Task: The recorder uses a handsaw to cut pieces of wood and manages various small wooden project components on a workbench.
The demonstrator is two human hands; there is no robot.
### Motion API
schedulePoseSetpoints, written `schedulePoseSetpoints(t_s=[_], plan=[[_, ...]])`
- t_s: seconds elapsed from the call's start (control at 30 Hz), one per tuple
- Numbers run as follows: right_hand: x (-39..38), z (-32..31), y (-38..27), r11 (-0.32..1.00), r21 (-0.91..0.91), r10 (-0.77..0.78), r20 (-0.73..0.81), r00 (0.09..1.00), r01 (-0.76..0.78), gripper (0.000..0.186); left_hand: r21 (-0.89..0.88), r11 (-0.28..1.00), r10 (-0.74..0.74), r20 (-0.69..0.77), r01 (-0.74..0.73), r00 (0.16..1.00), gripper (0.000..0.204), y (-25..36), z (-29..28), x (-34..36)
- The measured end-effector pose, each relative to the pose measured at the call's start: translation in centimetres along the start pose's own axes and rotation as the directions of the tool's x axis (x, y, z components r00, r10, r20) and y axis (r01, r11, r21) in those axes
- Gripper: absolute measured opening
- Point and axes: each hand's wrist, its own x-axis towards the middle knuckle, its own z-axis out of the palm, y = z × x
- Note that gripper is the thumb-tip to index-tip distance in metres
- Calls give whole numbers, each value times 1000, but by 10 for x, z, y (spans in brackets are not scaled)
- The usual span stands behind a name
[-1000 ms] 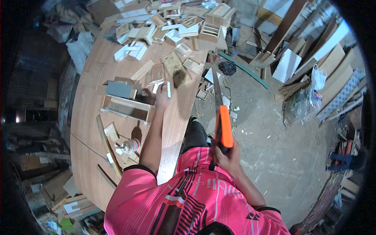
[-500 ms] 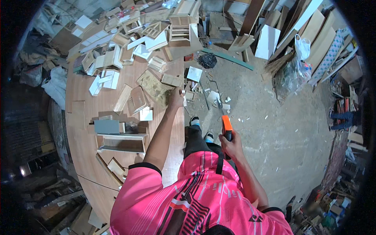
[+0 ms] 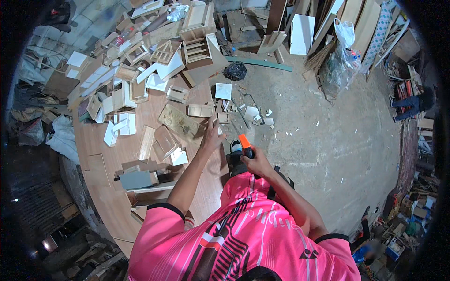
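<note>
My right hand (image 3: 256,162) is closed around the orange-and-black handle of a handsaw (image 3: 244,142), held in front of my body, to the right of the table edge. Its blade hardly shows at this angle. At the table's right edge is my left hand (image 3: 212,139), fingers pointing away from me and thumb to the right. A small pale bit shows between finger and thumb, too little to name. Just beyond that hand lie a small wooden block-like box (image 3: 200,110) and a stained, worn board (image 3: 180,122) on the wooden table (image 3: 206,180).
Wooden box pieces (image 3: 199,51) pile up at the table's far end. A grey-topped box (image 3: 138,180) lies nearer. On the floor are offcuts (image 3: 252,113), a black bag (image 3: 235,71) and a green strip (image 3: 262,63). Boards (image 3: 302,35) lean at the back; another person (image 3: 408,105) is far right.
My right hand has brought the saw leftward, closer to my left hand and the table edge. The left hand has shifted slightly nearer to me, its fingers less balled. The view has tilted.
</note>
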Motion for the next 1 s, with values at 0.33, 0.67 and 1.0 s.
schedulePoseSetpoints(t_s=[0.33,0.67,1.0], plan=[[24,14,-28,997,-3,-81,-12,997,81,18,6,972,233,109,-235,966,85,-22,-24,34],[56,19,-73,967,251,-40,-5,999,40,22,-62,895,445,58,-442,894,78,-38,-37,64],[113,9,-139,931,358,30,102,994,-65,12,-179,941,318,167,-288,933,59,-44,-37,69]])
